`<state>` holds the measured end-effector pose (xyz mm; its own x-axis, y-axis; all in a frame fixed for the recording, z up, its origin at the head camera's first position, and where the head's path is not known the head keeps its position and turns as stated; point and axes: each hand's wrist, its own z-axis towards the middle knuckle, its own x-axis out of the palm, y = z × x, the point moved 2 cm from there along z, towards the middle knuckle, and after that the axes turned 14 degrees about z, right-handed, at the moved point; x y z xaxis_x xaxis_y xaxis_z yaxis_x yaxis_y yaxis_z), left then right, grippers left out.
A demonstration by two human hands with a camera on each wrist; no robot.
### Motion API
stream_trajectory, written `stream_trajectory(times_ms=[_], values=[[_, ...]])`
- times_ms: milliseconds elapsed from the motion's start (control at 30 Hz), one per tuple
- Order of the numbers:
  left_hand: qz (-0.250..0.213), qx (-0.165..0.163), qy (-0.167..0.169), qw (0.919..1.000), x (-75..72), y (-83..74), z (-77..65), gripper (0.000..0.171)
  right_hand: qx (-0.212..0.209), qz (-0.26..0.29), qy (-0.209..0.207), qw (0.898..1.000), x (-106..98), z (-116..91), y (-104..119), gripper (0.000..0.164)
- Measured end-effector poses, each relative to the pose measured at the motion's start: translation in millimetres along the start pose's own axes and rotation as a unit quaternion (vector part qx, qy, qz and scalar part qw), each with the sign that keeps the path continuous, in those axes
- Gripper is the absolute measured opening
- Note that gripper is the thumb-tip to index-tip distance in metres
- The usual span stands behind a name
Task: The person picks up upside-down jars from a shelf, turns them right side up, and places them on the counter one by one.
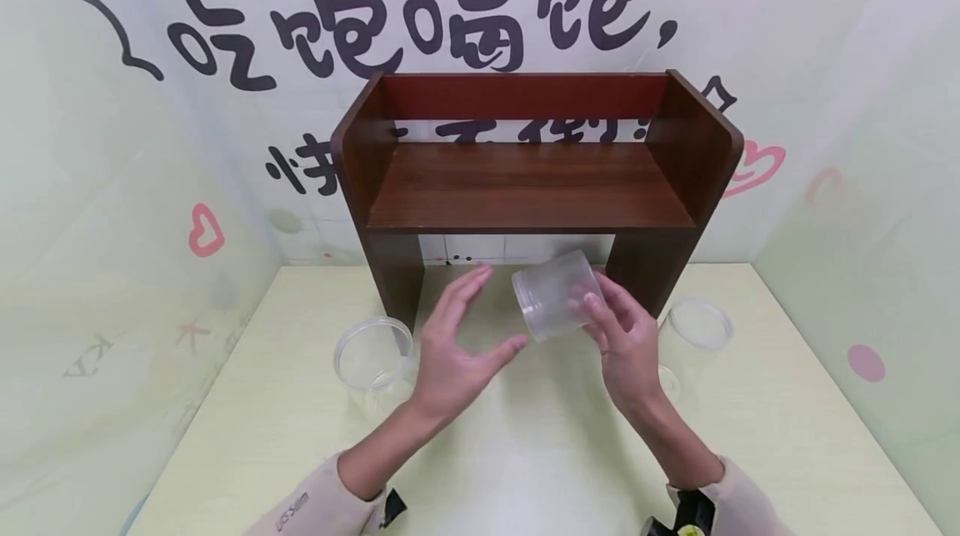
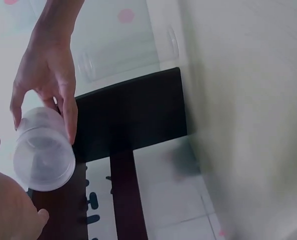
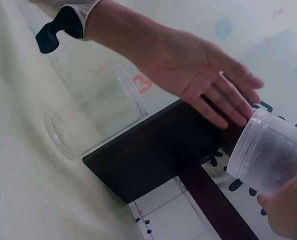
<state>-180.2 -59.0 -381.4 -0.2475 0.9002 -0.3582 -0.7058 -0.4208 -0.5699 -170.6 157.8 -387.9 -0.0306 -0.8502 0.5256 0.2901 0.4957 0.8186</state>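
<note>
My right hand (image 1: 628, 344) grips a clear plastic jar (image 1: 553, 296) near its base, its rimmed end tilted toward the left. No lid shows on the rimmed end in the left wrist view, where the jar (image 2: 43, 160) faces the camera. Close to that rim, my left hand (image 1: 457, 357) is spread with thumb and fingers apart, holding nothing. In the right wrist view the left hand's fingertips (image 3: 246, 117) lie right by the jar's rim. Another clear jar (image 1: 373, 357) stands on the table to the left of the left hand. A third clear jar (image 1: 701, 326) stands right of the right hand.
A dark brown wooden shelf (image 1: 532, 186) stands at the back of the pale table (image 1: 517, 453), its two side panels reaching down behind the hands. Behind it hangs a printed cloth (image 1: 225, 211) with large black characters and pink hearts.
</note>
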Motion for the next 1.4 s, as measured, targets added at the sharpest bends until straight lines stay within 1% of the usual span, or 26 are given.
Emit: stream_trajectory(times_ms=[67, 200, 400, 633, 900, 967, 1067, 1167, 1233, 1300, 1400], values=[[-0.012, -0.011, 0.012, 0.9998, 6.9, 0.0, -2.3, 0.086, 0.008, 0.021, -0.011, 1.000, 1.5, -0.1, -2.8, 0.033], [-0.027, -0.028, 0.022, 0.9990, 16.6, -0.7, -4.8, 0.091, 0.024, 0.059, -0.022, 0.998, 3.4, -1.5, -8.3, 0.022], [-0.035, -0.034, 0.025, 0.9985, 23.9, 2.4, -7.9, 0.090, 0.047, 0.112, -0.013, 0.993, 5.3, -4.3, -14.9, 0.020], [-0.042, -0.039, 0.032, 0.9979, 26.0, 6.5, -9.2, 0.090, 0.080, 0.146, -0.009, 0.986, 7.0, -6.1, -18.2, 0.022], [-0.029, -0.042, 0.038, 0.9980, 22.2, 6.0, -6.7, 0.086, 0.104, 0.150, -0.006, 0.983, 6.5, -8.6, -21.9, 0.023], [-0.019, -0.040, 0.041, 0.9982, 20.6, 6.1, -5.9, 0.085, 0.105, 0.139, 0.001, 0.985, 5.4, -9.1, -22.5, 0.024], [-0.004, -0.041, 0.051, 0.9979, 18.2, 6.7, -4.8, 0.084, 0.103, 0.100, 0.013, 0.989, 2.3, -8.6, -22.1, 0.025], [0.011, -0.047, 0.067, 0.9966, 15.5, 7.4, -4.0, 0.083, 0.100, 0.036, 0.017, 0.994, -1.9, -8.0, -19.2, 0.029], [0.020, -0.054, 0.079, 0.9952, 13.3, 7.7, -3.7, 0.083, 0.098, -0.013, 0.022, 0.995, -5.1, -7.8, -16.3, 0.035], [0.028, -0.062, 0.092, 0.9934, 11.0, 8.4, -3.5, 0.082, 0.093, -0.075, 0.031, 0.992, -8.4, -8.3, -12.6, 0.041], [0.044, -0.076, 0.112, 0.9899, 8.0, 10.5, -3.6, 0.081, 0.071, -0.156, 0.055, 0.984, -12.6, -8.8, -6.2, 0.047]])
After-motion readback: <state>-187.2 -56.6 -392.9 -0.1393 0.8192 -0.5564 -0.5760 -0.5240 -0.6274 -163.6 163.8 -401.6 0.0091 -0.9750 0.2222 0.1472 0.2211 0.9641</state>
